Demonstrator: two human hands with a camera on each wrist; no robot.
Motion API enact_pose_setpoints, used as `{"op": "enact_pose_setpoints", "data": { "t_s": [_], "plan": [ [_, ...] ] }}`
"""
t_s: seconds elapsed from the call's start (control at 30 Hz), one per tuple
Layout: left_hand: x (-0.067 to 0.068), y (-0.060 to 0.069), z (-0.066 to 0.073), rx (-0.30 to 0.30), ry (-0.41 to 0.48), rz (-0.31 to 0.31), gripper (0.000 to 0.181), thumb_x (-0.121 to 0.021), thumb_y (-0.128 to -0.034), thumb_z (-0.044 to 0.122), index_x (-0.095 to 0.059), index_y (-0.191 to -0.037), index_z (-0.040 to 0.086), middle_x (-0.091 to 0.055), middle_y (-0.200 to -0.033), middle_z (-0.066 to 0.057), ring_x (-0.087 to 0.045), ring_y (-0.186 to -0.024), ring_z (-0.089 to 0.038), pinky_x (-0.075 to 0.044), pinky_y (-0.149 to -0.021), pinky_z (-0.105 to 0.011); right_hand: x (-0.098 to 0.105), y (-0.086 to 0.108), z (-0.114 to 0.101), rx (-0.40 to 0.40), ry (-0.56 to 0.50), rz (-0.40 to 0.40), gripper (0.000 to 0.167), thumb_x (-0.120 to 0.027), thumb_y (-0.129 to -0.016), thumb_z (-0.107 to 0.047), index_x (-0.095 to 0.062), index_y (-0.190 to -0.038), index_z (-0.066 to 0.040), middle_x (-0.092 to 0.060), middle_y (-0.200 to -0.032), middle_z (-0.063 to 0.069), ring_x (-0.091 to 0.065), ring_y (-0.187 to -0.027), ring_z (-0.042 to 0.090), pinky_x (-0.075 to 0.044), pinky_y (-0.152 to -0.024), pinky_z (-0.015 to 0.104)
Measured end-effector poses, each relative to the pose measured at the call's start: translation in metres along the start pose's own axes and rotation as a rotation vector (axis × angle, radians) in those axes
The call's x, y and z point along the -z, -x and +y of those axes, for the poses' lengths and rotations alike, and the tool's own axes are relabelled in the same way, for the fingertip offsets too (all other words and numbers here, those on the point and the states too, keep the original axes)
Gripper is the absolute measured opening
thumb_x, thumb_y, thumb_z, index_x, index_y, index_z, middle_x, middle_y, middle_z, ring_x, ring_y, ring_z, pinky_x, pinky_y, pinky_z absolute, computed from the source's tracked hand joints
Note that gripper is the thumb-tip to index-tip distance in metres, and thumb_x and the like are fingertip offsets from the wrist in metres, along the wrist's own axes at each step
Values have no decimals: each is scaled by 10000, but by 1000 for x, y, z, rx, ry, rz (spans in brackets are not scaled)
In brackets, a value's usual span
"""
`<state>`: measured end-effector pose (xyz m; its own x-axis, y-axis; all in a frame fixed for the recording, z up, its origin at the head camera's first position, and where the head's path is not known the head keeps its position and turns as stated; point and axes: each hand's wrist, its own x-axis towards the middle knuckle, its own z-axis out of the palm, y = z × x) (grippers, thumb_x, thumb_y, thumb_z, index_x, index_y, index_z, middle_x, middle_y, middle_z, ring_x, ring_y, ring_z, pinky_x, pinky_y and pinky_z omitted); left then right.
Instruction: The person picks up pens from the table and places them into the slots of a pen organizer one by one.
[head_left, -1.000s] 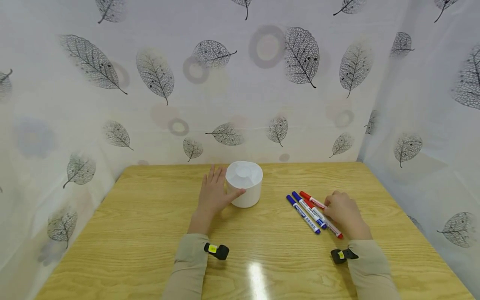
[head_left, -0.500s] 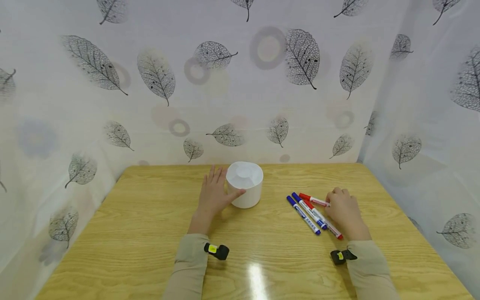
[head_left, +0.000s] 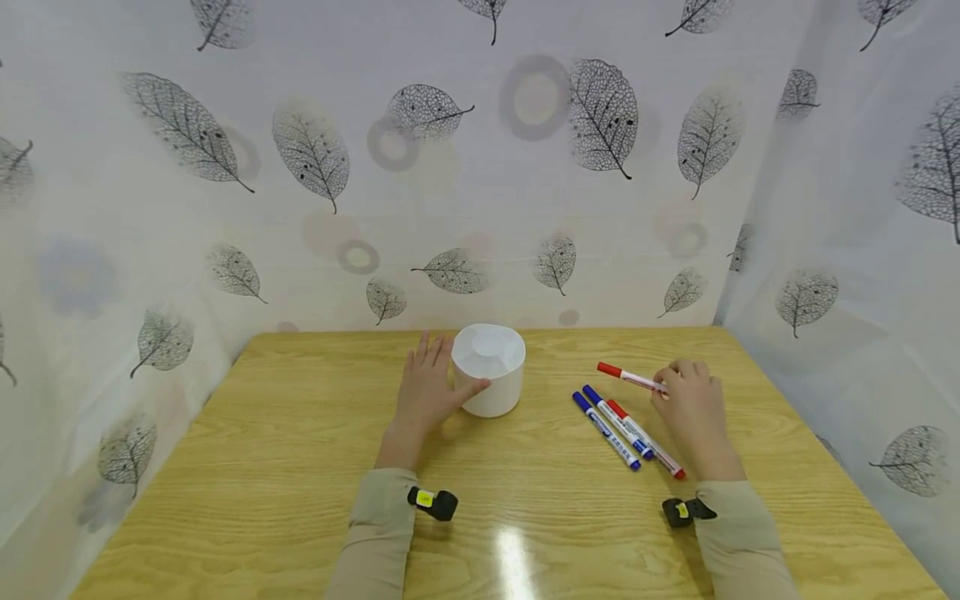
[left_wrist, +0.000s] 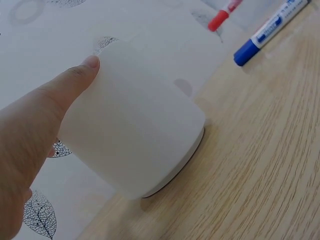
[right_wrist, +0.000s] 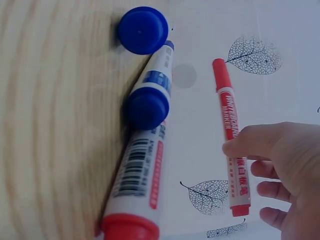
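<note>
A white round holder (head_left: 491, 387) with inner dividers stands upright on the table. My left hand (head_left: 426, 396) rests against its left side, fingers spread and straight, the thumb lying across its front. In the left wrist view that thumb (left_wrist: 75, 82) touches the holder's wall (left_wrist: 135, 125). My right hand (head_left: 692, 408) pinches a red whiteboard marker (head_left: 633, 379) between thumb and fingers, held up off the table with its red cap pointing left. Two blue markers (head_left: 603, 429) and another red marker (head_left: 660, 454) lie close together below it. In the right wrist view, the pinched marker (right_wrist: 230, 120) shows fully.
The wooden table (head_left: 300, 433) extends around both hands. Behind it hangs a pale curtain (head_left: 450, 200) with leaf prints, which also closes off both sides. A dark band with a small camera (head_left: 678, 512) sits on each wrist.
My right hand has lifted the red marker up and away from the other markers, swinging its body clear of them. The left hand and the holder stay in place.
</note>
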<state>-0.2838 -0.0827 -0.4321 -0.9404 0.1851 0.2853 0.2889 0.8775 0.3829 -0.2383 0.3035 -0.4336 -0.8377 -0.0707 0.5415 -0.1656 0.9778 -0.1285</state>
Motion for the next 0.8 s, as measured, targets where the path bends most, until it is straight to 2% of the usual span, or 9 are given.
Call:
{"op": "enact_pose_setpoints", "data": {
  "t_s": [0.17, 0.27, 0.8],
  "plan": [
    [1, 0, 1, -2, -1, 6, 1047, -574, -783, 761, -319, -1518, 61, -308, -1586, -162, -119, -1524, -344, -170, -1218, -580, 2, -4, -2, 26, -14, 127, 141, -764, -758, -49, -685, -869, -10, -579, -953, 177, -514, -930, 401, -423, -709, 539],
    [1, 0, 1, -2, -2, 2, 1046, -577, -784, 757, -315, -1521, 63, -301, -1589, -160, -116, -1525, -342, -178, -1216, -581, 5, -5, -4, 34, -34, 174, 140, -758, -760, -39, -686, -878, -10, -579, -945, 171, -508, -922, 396, -406, -706, 525],
    [2, 3, -2, -15, 22, 15, 1031, -571, -790, 754, -313, -1524, 78, -315, -1582, -163, -115, -1523, -348, -163, -1218, -584, 19, -16, -20, 45, -103, 341, 189, -768, -754, 7, -689, -926, 14, -626, -901, 198, -524, -844, 409, -417, -682, 545]
  ]
}}
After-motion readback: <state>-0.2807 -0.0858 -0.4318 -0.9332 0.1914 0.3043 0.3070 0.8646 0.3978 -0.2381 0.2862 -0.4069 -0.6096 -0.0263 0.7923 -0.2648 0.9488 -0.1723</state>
